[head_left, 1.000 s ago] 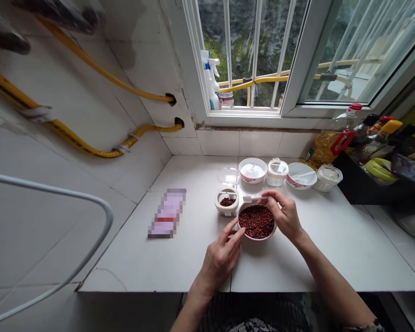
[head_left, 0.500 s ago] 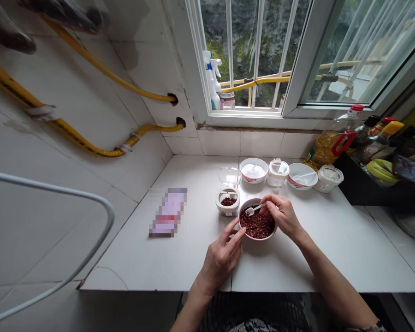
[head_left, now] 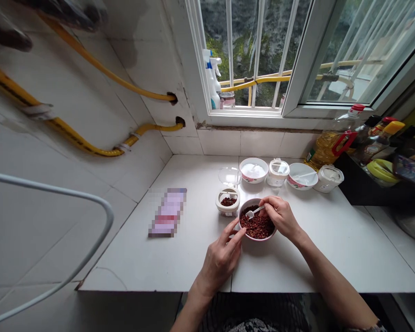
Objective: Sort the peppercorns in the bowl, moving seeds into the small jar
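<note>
A small bowl filled with dark red peppercorns stands on the white tiled counter. My left hand grips its left rim, thumb and fingers on the edge. Pinched in my right hand is a small white spoon, its scoop down at the peppercorns; whether it carries any is too small to tell. Just left of the bowl, a squat seasoning jar stands with its clear lid raised and some peppercorns inside.
Behind are a bowl of white grains, a clear-lidded jar, a bowl with a white spoon and another jar. An oil bottle and black condiment box stand right. A blurred purple packet lies left.
My right hand has shifted slightly, and the spoon's scoop has dipped a little lower among the peppercorns. My left hand stays on the bowl's rim.
</note>
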`<state>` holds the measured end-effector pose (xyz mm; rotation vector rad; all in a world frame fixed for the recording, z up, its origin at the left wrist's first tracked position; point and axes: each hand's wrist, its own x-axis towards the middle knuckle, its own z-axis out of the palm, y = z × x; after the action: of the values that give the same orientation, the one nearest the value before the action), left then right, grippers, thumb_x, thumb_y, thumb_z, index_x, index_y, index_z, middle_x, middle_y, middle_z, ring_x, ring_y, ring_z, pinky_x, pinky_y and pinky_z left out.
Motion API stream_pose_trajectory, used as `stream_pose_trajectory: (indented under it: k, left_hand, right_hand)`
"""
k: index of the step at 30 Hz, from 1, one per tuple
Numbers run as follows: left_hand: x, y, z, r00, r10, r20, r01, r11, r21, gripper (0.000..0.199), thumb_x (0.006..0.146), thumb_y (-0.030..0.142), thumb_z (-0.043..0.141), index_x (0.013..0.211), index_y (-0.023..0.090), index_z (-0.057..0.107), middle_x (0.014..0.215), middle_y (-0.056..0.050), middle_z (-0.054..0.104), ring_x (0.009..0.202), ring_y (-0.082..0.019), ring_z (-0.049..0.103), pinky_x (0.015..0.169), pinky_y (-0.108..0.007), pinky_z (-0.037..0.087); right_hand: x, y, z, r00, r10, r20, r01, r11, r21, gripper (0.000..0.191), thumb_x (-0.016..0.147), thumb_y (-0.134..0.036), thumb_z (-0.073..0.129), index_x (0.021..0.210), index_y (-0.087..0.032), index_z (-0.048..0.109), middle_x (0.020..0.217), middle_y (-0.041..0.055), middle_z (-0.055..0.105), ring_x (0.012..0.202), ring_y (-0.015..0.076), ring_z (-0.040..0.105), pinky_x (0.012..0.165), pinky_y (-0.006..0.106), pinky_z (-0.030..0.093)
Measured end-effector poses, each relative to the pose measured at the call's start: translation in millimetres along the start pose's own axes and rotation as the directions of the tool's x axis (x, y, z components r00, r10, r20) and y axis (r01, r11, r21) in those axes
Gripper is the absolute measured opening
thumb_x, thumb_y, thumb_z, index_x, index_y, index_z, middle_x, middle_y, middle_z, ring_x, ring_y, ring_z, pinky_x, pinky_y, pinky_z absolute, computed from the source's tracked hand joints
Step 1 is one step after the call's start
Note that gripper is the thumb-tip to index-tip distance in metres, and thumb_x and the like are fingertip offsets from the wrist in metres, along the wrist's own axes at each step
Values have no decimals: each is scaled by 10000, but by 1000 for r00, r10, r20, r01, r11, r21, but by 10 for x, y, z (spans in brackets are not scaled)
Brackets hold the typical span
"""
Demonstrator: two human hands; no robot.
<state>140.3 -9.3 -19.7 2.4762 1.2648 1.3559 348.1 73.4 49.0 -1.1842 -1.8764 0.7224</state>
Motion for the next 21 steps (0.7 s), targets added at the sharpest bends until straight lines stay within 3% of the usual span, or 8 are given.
stream_pose_trajectory:
  k: [7,17,21]
  left_hand:
    - [-9,-2,-1,1000,1,4,-1,1000,3,458,947,39,485,1375,199,523,1407,-178,564,988,-167,726,827,-266,632]
    - [1,1,-3,1000,-11,12,11,1000,-13,481,953,51,484,1404,216,511,1417,-165,565,994,-165,724,834,-262,627]
    - [9,6,-1,1000,-5,4,5,1000,-19,470,946,40,480,1385,204,522,1410,-170,566,987,-161,723,834,-257,624]
  right_hand:
    - [-3,3,-13,984,180,2,-175,954,243,175,876,-278,494,804,-207,637,602,3,695,595,182,661,614,288,502]
    - [5,-17,-8,987,159,-20,-151,968,201,156,856,-311,515,774,-226,617,584,-3,670,581,178,638,610,291,491]
    - [7,-13,-4,981,194,3,-188,946,264,170,848,-338,517,797,-216,622,591,-3,679,578,177,647,608,293,501]
